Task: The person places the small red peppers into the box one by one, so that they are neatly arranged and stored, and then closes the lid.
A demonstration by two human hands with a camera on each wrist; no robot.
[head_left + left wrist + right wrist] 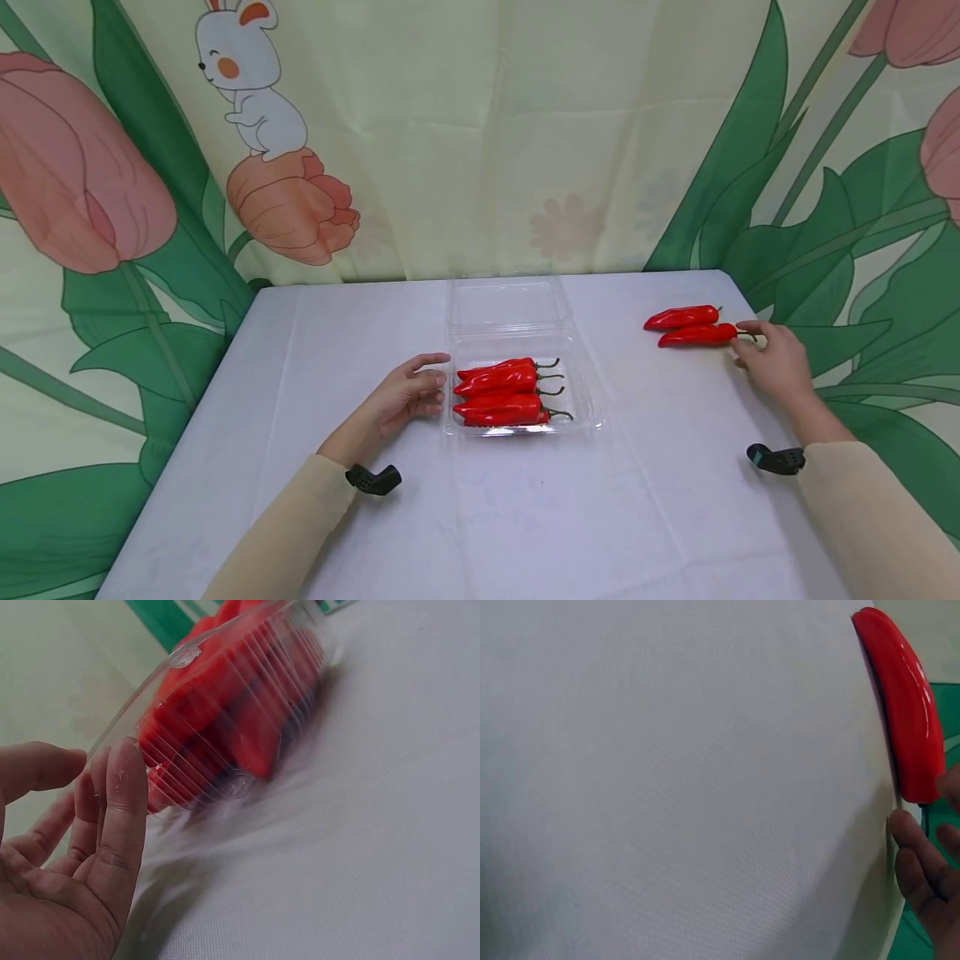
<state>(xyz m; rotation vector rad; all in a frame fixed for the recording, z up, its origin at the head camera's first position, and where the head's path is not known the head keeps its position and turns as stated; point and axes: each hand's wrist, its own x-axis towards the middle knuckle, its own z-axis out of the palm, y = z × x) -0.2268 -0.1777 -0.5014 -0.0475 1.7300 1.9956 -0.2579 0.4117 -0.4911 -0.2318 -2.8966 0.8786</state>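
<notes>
A clear plastic clamshell box [588, 417] stands mid-table with its lid [510, 304] folded back. Several red chili peppers [502, 408] lie inside it, green stems to the right. My left hand [408, 392] is at the box's left side, its fingers loosely extended; in the left wrist view, fingertips [126, 761] sit right at the clear wall. At the table's right, two more peppers lie side by side. My right hand [776, 362] is at the stem end of the nearer pepper [697, 335], thumb and fingers spread around the stem. The farther pepper [682, 317] lies just behind.
A white cloth covers the table [525, 517]. Behind it hangs a curtain [465, 150] printed with tulips and a rabbit. The two loose peppers lie near the table's right edge.
</notes>
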